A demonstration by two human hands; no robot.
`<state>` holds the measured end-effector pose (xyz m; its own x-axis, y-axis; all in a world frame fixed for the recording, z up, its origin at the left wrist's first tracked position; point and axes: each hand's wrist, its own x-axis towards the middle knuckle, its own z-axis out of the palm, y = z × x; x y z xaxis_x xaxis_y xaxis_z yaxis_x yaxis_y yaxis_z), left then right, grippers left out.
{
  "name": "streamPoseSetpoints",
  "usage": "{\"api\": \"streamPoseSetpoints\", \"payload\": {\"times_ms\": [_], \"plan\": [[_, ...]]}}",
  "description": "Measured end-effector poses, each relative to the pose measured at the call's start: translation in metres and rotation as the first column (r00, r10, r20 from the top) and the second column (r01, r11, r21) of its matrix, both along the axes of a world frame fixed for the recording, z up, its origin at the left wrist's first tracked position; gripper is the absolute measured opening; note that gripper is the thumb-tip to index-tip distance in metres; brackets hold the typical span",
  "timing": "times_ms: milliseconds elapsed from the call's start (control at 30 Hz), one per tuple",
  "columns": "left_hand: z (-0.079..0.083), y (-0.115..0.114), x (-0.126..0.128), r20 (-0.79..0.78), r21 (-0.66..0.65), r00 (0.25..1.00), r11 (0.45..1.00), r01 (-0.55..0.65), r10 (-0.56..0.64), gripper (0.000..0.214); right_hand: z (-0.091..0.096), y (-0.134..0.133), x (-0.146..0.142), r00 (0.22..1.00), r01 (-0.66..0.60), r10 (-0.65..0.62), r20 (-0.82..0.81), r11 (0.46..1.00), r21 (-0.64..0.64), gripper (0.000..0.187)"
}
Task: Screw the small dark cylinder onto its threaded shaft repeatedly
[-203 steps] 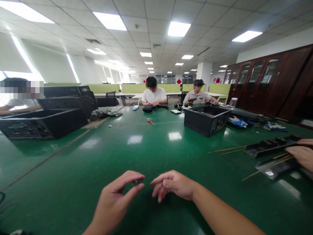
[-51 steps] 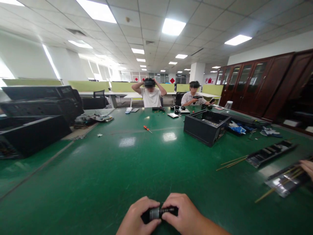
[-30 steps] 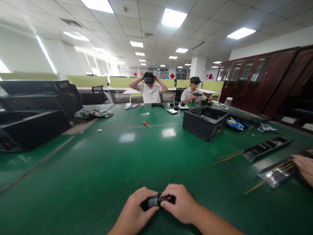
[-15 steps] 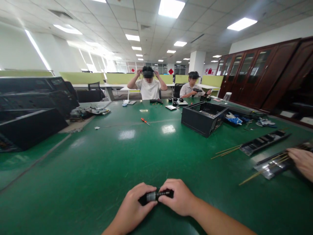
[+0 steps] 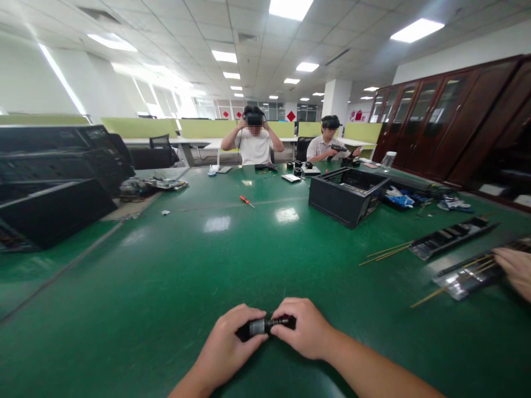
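Observation:
Close to the near edge of the green table, both hands meet around a small black-and-grey cylindrical tool [image 5: 258, 326], lying crosswise, with a thin ringed shaft at its right end. My left hand [image 5: 228, 342] is closed around its thicker black body, thumb on the near side and fingers on the far side. Thumb and fingers of my right hand [image 5: 306, 330] pinch the dark shaft end. The palms hide much of the tool, so its exact kind cannot be made out.
An orange-handled screwdriver [image 5: 246, 200] lies ahead. A black computer case [image 5: 348, 193] stands right of centre, and more dark cases [image 5: 53, 166] are at left. Thin yellowish sticks [image 5: 384, 253] and black trays [image 5: 452, 237] lie right, near another person's hand [image 5: 514, 268]. Two people sit opposite.
The view has shifted slightly. Both hands keep their hold on the tool, with little visible movement. The person opposite has lowered their raised hands a little.

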<state>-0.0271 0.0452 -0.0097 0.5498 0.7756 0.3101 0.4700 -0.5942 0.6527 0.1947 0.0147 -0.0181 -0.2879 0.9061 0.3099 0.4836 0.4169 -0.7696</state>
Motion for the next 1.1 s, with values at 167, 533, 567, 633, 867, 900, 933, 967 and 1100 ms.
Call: {"api": "streamPoseSetpoints", "payload": {"times_ms": [167,533,567,633,867,900,933,967,1100], "plan": [[0.0008,-0.0009,0.0,0.012,-0.004,1.0,1.0,0.012,-0.012,0.024,0.0006,-0.0001,0.0009,1.0,-0.002,0.002,-0.004,1.0,0.003,0.008],[0.0044,-0.0015,0.0014,0.016,-0.002,1.0,1.0,0.01,-0.01,0.023,0.0018,-0.0015,0.0029,1.0,0.0,0.0,-0.007,1.0,-0.005,0.008],[0.0044,-0.0015,0.0015,0.015,-0.001,1.0,1.0,0.011,-0.011,0.023,0.0017,-0.0015,0.003,1.0,-0.001,0.001,-0.009,1.0,-0.005,0.008],[0.0038,-0.0014,0.0014,0.01,-0.001,1.0,1.0,0.009,-0.009,0.023,0.0013,-0.0016,0.0034,1.0,-0.005,0.005,-0.012,1.0,-0.005,0.008],[0.004,-0.0012,0.0013,0.003,0.001,1.0,1.0,0.001,-0.001,0.023,-0.0003,-0.002,0.0049,1.0,-0.003,0.003,-0.006,1.0,0.002,0.008],[0.0047,-0.0013,0.0016,0.004,0.003,1.0,1.0,0.0,0.0,0.023,-0.0001,-0.0019,0.005,1.0,-0.004,0.004,-0.003,1.0,0.001,0.008],[0.0054,-0.0014,0.0018,0.005,0.005,1.0,1.0,0.001,-0.001,0.023,0.0003,-0.0019,0.005,1.0,-0.003,0.003,0.0,1.0,0.0,0.008],[0.0059,-0.0015,0.002,0.006,0.006,1.0,1.0,0.001,-0.001,0.023,0.0006,-0.0018,0.0049,1.0,-0.002,0.002,0.005,1.0,-0.002,0.008],[0.0063,-0.0015,0.002,-0.001,-0.003,1.0,1.0,0.007,-0.007,0.022,0.0012,-0.0017,0.0047,1.0,0.001,-0.001,0.02,1.0,-0.008,0.009]]}}
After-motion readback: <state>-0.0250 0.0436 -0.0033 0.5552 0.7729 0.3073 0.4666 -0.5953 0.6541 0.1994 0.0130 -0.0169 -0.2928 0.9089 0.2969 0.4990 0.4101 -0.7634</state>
